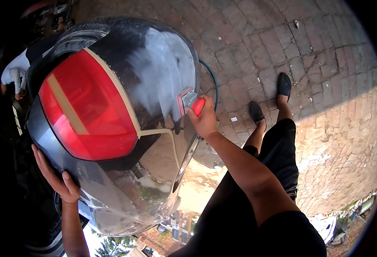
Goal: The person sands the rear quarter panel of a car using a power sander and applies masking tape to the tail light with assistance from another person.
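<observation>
My right hand (206, 119) is closed around a small red and grey power sander (191, 100). Its flat pad is against the car's dark rear panel (124, 64), by the lower edge of a dull, whitish sanded patch (160, 68). My left hand (56, 182) lies with fingers stretched out on the glossy body, just below the red tail light (95, 124). Masking tape (113, 81) borders the light on the panel side, and another strip runs across the lens. A tape line (165, 130) also marks off the glossy area below the patch.
A dark green hose (214, 77) curves beside the bodywork near the sander. Brick paving (244, 38) spreads to the right, under my feet in dark shoes (257, 112). Another person in a white shirt (16, 70) bends at the far left, beyond the car.
</observation>
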Demonstrator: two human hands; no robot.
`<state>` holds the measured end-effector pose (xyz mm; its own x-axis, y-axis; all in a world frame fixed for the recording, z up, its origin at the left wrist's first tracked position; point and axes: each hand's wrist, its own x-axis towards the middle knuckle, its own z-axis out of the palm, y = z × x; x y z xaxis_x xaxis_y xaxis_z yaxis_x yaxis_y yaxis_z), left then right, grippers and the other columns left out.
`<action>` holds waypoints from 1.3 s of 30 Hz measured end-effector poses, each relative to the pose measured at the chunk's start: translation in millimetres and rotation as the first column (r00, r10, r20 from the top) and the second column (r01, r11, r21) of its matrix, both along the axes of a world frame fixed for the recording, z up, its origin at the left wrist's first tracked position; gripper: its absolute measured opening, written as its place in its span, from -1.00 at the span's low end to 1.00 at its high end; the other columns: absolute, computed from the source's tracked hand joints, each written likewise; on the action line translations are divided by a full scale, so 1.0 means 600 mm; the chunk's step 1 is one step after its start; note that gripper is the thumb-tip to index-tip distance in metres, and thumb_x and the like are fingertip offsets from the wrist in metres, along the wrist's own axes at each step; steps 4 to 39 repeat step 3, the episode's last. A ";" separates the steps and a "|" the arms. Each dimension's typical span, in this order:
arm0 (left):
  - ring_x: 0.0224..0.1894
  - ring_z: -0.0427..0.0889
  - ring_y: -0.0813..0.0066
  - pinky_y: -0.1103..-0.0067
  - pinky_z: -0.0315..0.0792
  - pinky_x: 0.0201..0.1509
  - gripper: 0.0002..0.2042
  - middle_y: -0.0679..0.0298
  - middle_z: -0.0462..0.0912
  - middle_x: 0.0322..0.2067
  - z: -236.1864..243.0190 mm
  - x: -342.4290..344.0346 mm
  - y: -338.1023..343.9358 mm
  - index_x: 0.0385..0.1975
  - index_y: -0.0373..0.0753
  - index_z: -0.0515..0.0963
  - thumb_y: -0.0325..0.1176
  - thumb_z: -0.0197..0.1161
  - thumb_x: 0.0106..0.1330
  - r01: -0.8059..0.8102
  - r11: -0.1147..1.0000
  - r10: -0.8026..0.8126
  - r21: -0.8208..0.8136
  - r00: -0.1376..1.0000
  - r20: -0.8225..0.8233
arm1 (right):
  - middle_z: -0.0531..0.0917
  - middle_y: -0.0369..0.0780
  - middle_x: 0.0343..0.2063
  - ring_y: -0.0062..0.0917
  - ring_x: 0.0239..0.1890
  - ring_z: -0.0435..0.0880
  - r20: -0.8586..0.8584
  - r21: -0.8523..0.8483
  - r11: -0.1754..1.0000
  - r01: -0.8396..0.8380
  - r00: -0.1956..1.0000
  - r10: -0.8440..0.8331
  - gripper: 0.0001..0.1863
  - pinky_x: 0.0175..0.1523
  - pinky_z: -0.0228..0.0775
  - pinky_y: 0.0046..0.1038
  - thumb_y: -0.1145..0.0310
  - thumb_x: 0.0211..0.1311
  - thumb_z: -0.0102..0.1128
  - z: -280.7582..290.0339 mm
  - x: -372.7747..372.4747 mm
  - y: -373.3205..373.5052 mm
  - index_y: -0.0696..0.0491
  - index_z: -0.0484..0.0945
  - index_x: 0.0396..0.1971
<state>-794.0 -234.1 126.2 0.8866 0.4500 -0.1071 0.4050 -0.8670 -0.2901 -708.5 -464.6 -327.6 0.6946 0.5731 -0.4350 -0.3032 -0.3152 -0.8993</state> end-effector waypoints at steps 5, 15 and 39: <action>0.66 0.11 -0.24 0.01 -0.05 0.68 -0.21 -0.20 0.10 0.63 0.001 -0.005 0.000 0.64 -0.37 0.11 0.13 -0.11 0.60 -0.007 1.000 0.007 0.013 1.000 0.005 | 0.56 0.06 0.16 -0.01 0.24 0.57 -0.076 -0.007 0.999 -0.034 0.997 0.033 -0.25 0.36 0.40 -0.17 0.23 0.22 0.60 0.012 0.050 0.032 0.17 0.36 0.29; 0.66 0.11 -0.24 0.01 -0.05 0.68 -0.21 -0.20 0.10 0.63 0.001 -0.005 0.000 0.64 -0.37 0.11 0.13 -0.11 0.60 -0.007 1.000 0.007 0.013 1.000 0.005 | 0.56 0.06 0.16 -0.01 0.24 0.57 -0.076 -0.007 0.999 -0.034 0.997 0.033 -0.25 0.36 0.40 -0.17 0.23 0.22 0.60 0.012 0.050 0.032 0.17 0.36 0.29; 0.66 0.11 -0.24 0.01 -0.05 0.68 -0.21 -0.20 0.10 0.63 0.001 -0.005 0.000 0.64 -0.37 0.11 0.13 -0.11 0.60 -0.007 1.000 0.007 0.013 1.000 0.005 | 0.56 0.06 0.16 -0.01 0.24 0.57 -0.076 -0.007 0.999 -0.034 0.997 0.033 -0.25 0.36 0.40 -0.17 0.23 0.22 0.60 0.012 0.050 0.032 0.17 0.36 0.29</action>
